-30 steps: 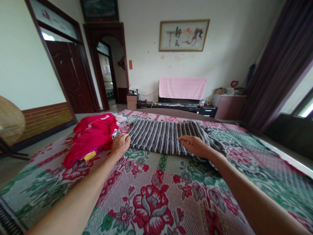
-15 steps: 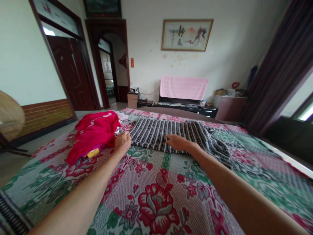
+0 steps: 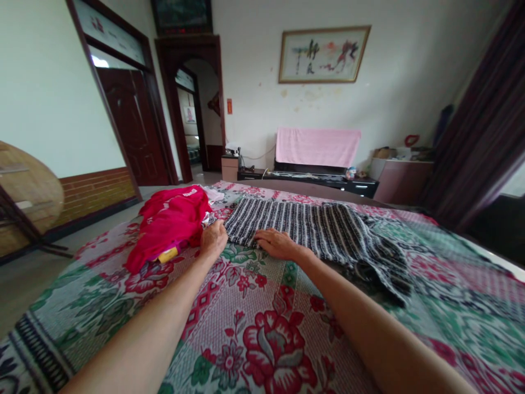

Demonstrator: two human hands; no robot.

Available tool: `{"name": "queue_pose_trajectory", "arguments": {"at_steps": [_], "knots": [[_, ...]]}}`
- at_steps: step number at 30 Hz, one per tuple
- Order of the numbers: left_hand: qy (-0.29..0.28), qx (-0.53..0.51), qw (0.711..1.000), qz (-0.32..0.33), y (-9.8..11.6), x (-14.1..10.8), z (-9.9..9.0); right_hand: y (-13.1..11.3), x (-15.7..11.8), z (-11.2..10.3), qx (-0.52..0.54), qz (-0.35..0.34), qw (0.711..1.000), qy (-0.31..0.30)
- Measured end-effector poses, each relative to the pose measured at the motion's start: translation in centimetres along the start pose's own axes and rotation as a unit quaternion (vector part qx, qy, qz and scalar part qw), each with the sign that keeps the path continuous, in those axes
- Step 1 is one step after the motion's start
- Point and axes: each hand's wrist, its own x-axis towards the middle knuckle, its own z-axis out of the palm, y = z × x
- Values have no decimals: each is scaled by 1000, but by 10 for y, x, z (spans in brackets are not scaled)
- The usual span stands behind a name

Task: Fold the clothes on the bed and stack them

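A black-and-white striped knit garment (image 3: 303,221) lies spread across the flowered bed cover (image 3: 262,306), its right part bunched and trailing toward the lower right. My left hand (image 3: 214,239) is closed on the garment's left edge. Palm down, my right hand (image 3: 275,242) rests on the near edge of the striped cloth, a little right of the left hand, its fingers bent slightly and not gripping. Close to the left hand, a crumpled red garment (image 3: 174,221) with a yellow patch lies on the cover.
Beyond the bed stands a low black cabinet (image 3: 361,189) below a pink cloth (image 3: 318,146). A round wooden board (image 3: 30,191) leans at the far left. Dark curtains (image 3: 471,126) hang at the right, and a door (image 3: 133,126) is at the left.
My right hand has moved left along the striped garment, closer to my left hand. The garment's right end lies lower and nearer. The view has turned slightly left.
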Motion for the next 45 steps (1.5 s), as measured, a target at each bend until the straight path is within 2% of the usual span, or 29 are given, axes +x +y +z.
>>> {"name": "queue_pose_trajectory", "arguments": {"at_steps": [3,4,7,10,13,16,19,23,25,30,34,37,42,45], "knots": [[15,-9,1000,0,-2,1,1,-2,7,-4,-39,108,993,-11],[19,-12,1000,-1,-2,1,2,-4,9,-6,-38,121,992,1],[17,-19,1000,-8,-3,2,2,-13,14,-6,-6,79,996,49],[8,-40,999,-32,-2,3,-1,-20,17,-2,11,46,999,27],[2,-68,996,-53,-1,3,-5,-17,20,3,21,94,995,21],[-20,-88,995,-48,0,3,-5,-10,20,6,33,144,986,81],[-32,-110,993,-32,-2,3,-3,-8,16,9,39,113,988,102],[-27,-156,986,-43,-7,6,-3,-11,7,10,29,59,995,70],[-10,-167,985,-51,-9,7,-5,-13,5,8,30,47,996,72],[19,-112,992,-55,-11,8,-5,-13,-4,-1,51,-12,983,177],[29,-40,999,-11,-9,4,0,-10,-29,-13,0,-25,993,115],[26,7,998,59,-8,-1,-2,-5,-58,-22,-43,-10,996,75],[38,7,976,217,-2,-6,-15,5,-103,-35,-76,50,992,88],[6,-9,958,286,3,-13,-18,9,-123,-39,-86,73,990,89]]}}
